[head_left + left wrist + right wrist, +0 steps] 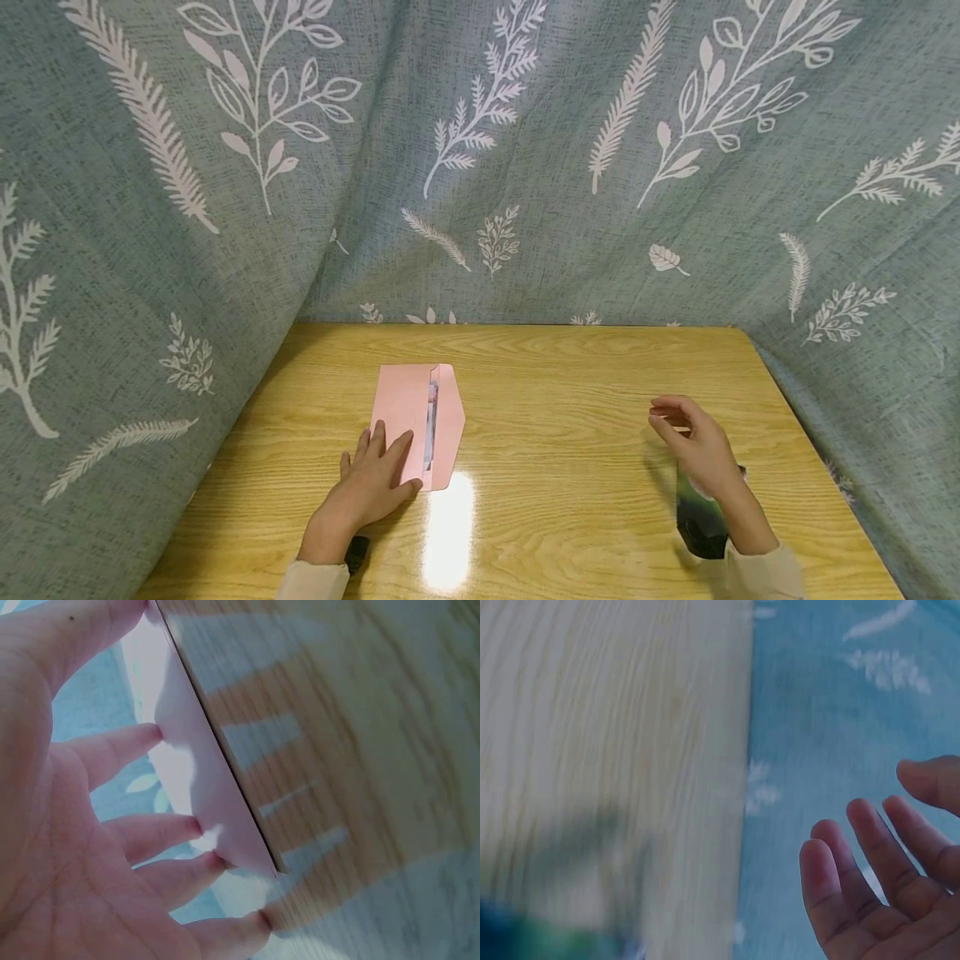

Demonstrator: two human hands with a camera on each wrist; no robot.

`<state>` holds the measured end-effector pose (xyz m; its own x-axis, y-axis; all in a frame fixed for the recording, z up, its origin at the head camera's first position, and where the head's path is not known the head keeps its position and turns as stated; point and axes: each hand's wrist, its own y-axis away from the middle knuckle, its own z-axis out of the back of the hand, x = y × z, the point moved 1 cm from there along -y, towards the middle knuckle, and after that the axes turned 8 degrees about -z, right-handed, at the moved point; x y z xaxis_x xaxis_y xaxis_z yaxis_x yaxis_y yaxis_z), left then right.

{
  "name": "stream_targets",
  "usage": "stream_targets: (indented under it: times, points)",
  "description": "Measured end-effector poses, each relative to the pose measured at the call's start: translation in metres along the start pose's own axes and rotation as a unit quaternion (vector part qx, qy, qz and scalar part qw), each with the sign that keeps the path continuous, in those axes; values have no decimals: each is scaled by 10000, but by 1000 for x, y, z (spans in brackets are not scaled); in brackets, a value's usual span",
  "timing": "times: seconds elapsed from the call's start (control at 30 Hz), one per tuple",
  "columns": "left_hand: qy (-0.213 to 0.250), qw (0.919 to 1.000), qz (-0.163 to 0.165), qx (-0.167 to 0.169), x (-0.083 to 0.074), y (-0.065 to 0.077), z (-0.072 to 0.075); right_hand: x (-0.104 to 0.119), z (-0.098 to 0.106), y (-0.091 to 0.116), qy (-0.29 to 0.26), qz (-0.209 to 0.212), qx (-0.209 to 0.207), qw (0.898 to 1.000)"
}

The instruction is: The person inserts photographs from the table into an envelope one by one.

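A pink envelope (399, 392) lies on the left of the table with its flap (452, 425) unfolded to the right. Inside the envelope's mouth, the edge of a printed paper or card (431, 429) shows. My left hand (369, 483) rests with spread fingers on the envelope's near part; in the left wrist view its fingertips touch the pink paper (199, 761). Over the right side of the table, my right hand (701, 446) is raised, fingers loosely bent and holding nothing. Below its wrist lies a dark green, flat-looking thing (692, 510), partly hidden by the forearm; its kind is unclear.
The wooden table (555, 400) runs back to a grey-green leaf-patterned curtain (555, 250), which also hangs at both sides. A bright light reflection (448, 533) shows on the tabletop near the envelope.
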<state>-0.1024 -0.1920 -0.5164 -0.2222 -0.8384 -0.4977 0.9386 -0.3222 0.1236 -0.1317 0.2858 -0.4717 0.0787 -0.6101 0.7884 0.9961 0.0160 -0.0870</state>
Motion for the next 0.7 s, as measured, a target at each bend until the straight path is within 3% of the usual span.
stream_targets:
  times: [0.23,0.47,0.7]
  points:
    - [5,10000,-5,8,0,0,0,-23,28,16,379,-343,-98,9986]
    - [34,10000,23,15,-1,0,1,-50,48,30,567,-1129,425,9911]
    - [40,10000,-6,0,-1,1,1,-75,63,39,1100,-1422,825,9802]
